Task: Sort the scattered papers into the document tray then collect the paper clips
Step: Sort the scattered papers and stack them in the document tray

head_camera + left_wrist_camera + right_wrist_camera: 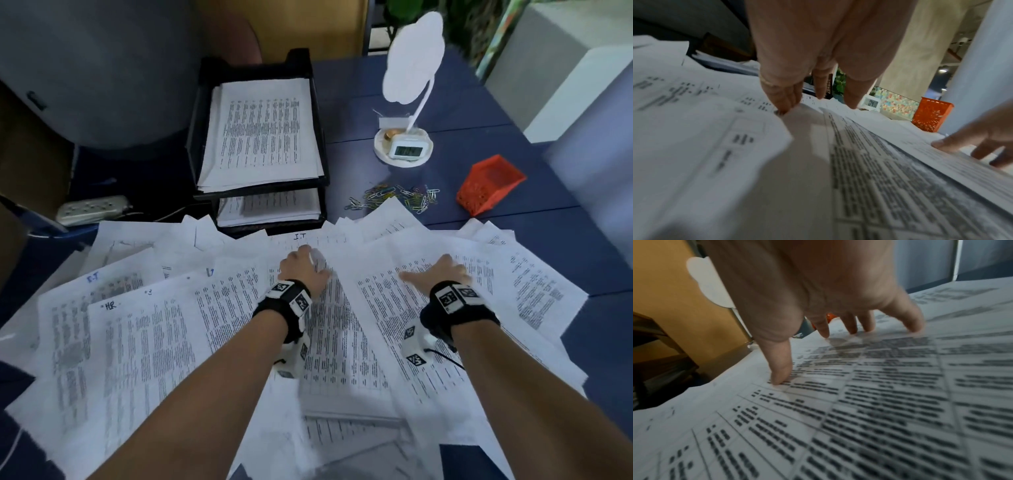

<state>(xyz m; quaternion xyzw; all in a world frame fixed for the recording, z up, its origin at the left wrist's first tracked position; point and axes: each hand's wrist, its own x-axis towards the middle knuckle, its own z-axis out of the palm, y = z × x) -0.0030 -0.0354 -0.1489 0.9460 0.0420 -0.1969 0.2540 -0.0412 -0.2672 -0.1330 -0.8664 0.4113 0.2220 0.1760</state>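
Printed white paper sheets are spread over the blue table, approx. under both hands. Left hand pinches a sheet edge; right hand is released, fingers flat on a sheet. Black stacked document tray, partly filled, lies straight ahead, nearer the left grip. Coloured paper clips lie beyond, nearer the right.
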